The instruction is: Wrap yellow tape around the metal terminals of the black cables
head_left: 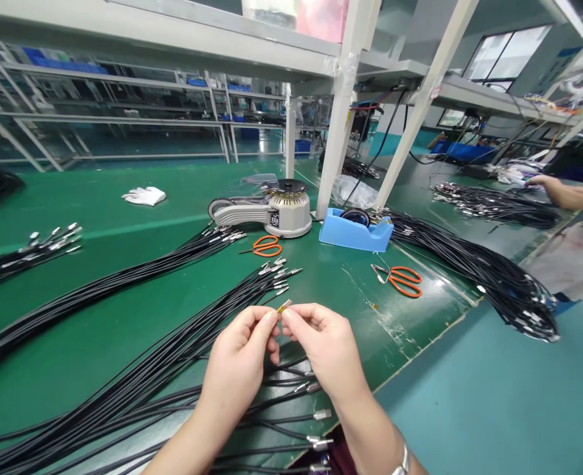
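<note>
Over the near edge of a green table, my left hand [236,366] and my right hand [331,349] meet, thumbs and fingertips pinched together. Between them is a small metal cable connector [284,306] with a yellowish band on it; my fingers cover most of it. Just beyond lies a bundle of black cables [216,307] with silver connector ends. More loose cables with metal plugs [321,415] run beneath my hands toward the table edge.
Orange-handled scissors [267,246] lie near a grey tape dispensing machine [286,210]. A blue tape dispenser [355,231] stands right of it, with second scissors [404,282] in front. A white glove [144,196] lies at the back. Another person's hand [548,188] is at far right.
</note>
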Demonstrator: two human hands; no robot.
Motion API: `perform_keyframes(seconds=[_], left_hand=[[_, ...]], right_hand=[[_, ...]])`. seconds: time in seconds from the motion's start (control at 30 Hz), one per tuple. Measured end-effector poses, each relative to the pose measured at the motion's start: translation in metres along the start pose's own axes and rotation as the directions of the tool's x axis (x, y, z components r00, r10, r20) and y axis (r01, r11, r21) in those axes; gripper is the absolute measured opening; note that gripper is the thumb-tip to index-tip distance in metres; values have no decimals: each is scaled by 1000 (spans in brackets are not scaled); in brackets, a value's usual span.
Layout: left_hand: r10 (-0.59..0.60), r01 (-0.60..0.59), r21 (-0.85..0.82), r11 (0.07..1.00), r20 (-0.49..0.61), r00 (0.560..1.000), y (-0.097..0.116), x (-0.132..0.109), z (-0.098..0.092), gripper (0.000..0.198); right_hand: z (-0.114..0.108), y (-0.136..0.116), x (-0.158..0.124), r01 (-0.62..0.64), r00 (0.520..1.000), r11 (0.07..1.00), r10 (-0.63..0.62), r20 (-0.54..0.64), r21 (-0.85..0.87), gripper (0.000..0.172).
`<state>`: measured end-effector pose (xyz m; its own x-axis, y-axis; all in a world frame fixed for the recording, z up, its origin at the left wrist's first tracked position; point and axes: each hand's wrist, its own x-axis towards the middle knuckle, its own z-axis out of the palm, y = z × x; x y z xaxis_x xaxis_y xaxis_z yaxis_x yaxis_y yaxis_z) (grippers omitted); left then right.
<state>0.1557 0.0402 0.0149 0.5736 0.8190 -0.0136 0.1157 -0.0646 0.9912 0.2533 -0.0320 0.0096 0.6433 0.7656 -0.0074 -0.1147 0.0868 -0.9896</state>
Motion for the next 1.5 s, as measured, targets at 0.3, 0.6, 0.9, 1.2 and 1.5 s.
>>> perform_keyframes(seconds=[0.3,0.6,0.9,1.2,1.5], left_hand=[[-59,66,-155,986,52,997,1,-1,-1,26],[-76,155,-330,931,240,968,2,3,-6,26],[-105,339,-382,860,517,850,5,7,-18,30],[-131,311,-275,910,521,844,7,7,-23,26],[-140,292,-296,909,443,886,8,8,-19,23]], right_hand=[[1,0,2,15,999,1000,-15,32,11,16],[-5,1,3,52,995,999,-51,86,-13,17],[-20,2,12,347,922,928,-310,233,-135,11],[-23,-7,23,554,807,804,-456,375,-215,11],[-28,-3,27,276,919,959,-245,310,-60,25]])
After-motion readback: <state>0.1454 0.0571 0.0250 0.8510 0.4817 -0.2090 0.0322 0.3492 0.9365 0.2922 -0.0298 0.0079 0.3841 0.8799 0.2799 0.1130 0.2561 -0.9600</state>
